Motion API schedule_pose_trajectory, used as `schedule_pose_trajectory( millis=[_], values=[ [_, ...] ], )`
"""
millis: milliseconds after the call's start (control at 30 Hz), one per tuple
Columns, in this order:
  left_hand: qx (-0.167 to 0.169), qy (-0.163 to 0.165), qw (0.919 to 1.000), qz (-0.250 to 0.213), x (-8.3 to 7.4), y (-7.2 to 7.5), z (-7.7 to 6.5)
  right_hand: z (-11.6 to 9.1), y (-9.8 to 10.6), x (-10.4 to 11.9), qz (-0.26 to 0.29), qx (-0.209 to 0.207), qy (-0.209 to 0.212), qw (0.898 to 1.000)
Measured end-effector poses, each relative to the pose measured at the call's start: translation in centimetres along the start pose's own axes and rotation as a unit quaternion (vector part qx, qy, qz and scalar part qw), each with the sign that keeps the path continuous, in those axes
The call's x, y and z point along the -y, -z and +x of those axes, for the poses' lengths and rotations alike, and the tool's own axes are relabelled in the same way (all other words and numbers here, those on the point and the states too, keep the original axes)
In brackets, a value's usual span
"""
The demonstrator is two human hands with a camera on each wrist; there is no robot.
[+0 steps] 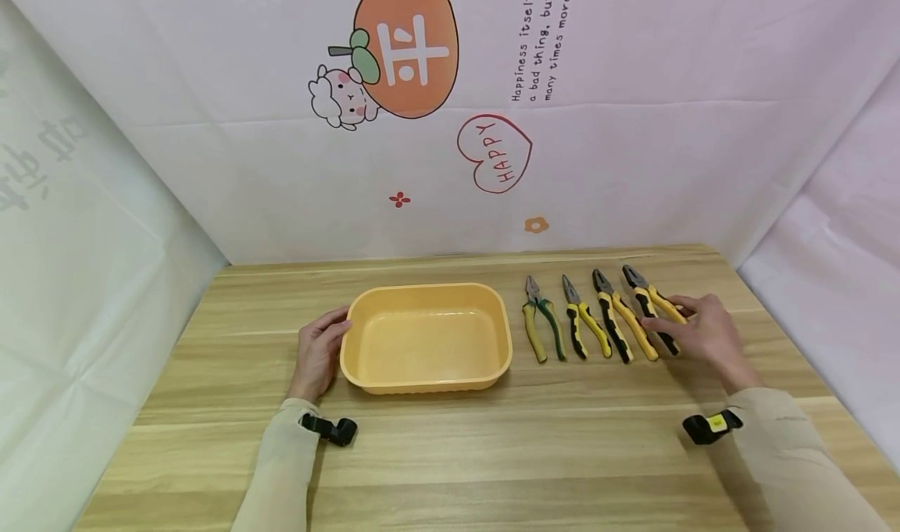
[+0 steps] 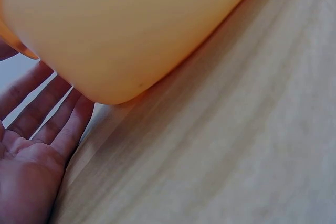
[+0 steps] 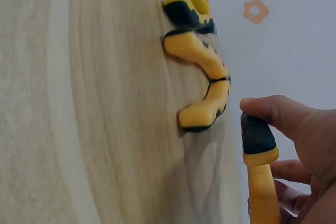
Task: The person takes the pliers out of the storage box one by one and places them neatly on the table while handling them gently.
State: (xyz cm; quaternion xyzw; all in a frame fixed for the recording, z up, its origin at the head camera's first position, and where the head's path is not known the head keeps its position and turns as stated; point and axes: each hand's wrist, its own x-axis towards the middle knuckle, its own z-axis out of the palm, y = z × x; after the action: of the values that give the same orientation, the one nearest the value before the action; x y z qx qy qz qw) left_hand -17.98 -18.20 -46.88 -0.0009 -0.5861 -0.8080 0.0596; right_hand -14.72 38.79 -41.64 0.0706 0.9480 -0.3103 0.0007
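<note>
A yellow plastic basin (image 1: pixel 429 348) stands left of the row of pliers. My left hand (image 1: pixel 322 352) holds its left side, thumb at the rim and fingers against the outer wall (image 2: pixel 121 35). At the row's right end, my right hand (image 1: pixel 706 333) grips black-and-yellow pliers (image 1: pixel 643 294) by the handles, jaws pointing away from me. In the right wrist view, the thumb presses the black handle end (image 3: pixel 257 135) and the other fingers lie behind the handles. Beside them, similar black-and-yellow pliers (image 1: pixel 612 301) lie on the table.
Further left lie long-nose pliers with yellow-black handles (image 1: pixel 573 298) and pliers with green handles (image 1: pixel 541 313). They rest on the wood-grain table (image 1: pixel 492 454). A printed white cloth (image 1: pixel 633 165) hangs behind the table, with more cloth on both sides.
</note>
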Motion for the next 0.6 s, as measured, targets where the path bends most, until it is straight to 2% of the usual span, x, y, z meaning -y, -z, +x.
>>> schedule_pose_trajectory(
  millis=[600],
  values=[
    [-0.002, -0.006, 1.0000, 0.001, 0.0, 0.0, 0.0, 0.5, -0.2, -1.7, 0.002, 0.003, -0.015, 1.000]
  ],
)
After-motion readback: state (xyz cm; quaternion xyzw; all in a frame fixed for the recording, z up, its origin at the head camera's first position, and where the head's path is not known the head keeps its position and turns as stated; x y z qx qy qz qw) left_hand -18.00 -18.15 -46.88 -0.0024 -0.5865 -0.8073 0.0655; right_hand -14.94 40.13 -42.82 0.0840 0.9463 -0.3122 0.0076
